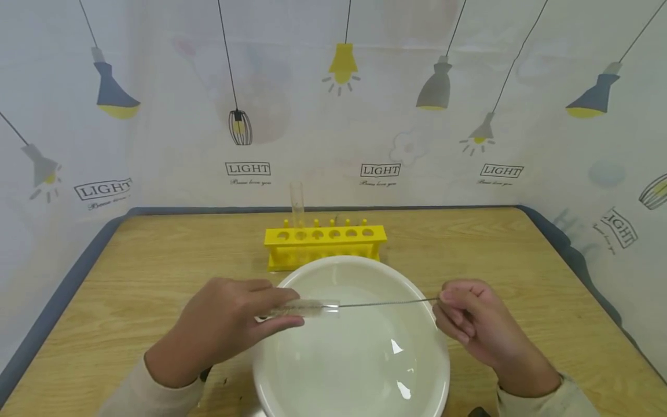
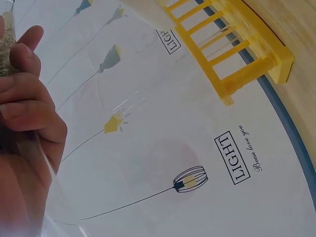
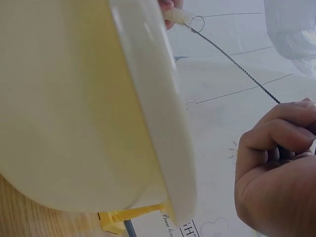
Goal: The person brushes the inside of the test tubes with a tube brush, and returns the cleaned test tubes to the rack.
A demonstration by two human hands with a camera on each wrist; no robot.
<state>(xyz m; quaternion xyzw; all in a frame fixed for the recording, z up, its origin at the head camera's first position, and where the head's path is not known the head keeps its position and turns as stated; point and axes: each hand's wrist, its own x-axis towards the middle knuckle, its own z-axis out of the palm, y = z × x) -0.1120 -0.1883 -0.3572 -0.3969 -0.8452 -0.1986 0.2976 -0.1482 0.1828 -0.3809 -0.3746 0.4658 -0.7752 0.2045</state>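
Note:
Over the white basin (image 1: 349,359), my left hand (image 1: 229,315) grips a clear glass test tube (image 1: 330,307), thumb and fingers on either side of it. The pale bristles of a test tube brush (image 1: 307,307) are inside the tube. Its twisted wire handle (image 3: 237,64) comes out of the tube's mouth and runs to my right hand (image 1: 476,324), which pinches the wire with curled fingers beside the basin's right rim. In the left wrist view, the bristles (image 2: 6,49) show at the left edge, partly hidden by the left hand (image 2: 29,108).
Behind the basin stands a yellow test tube rack (image 1: 325,234), with another clear test tube (image 1: 297,205) upright in it. Water appears to glint in the basin. A printed cloth (image 1: 312,116) hangs behind the wooden table (image 1: 172,249). A clear plastic object (image 3: 291,29) appears in the right wrist view.

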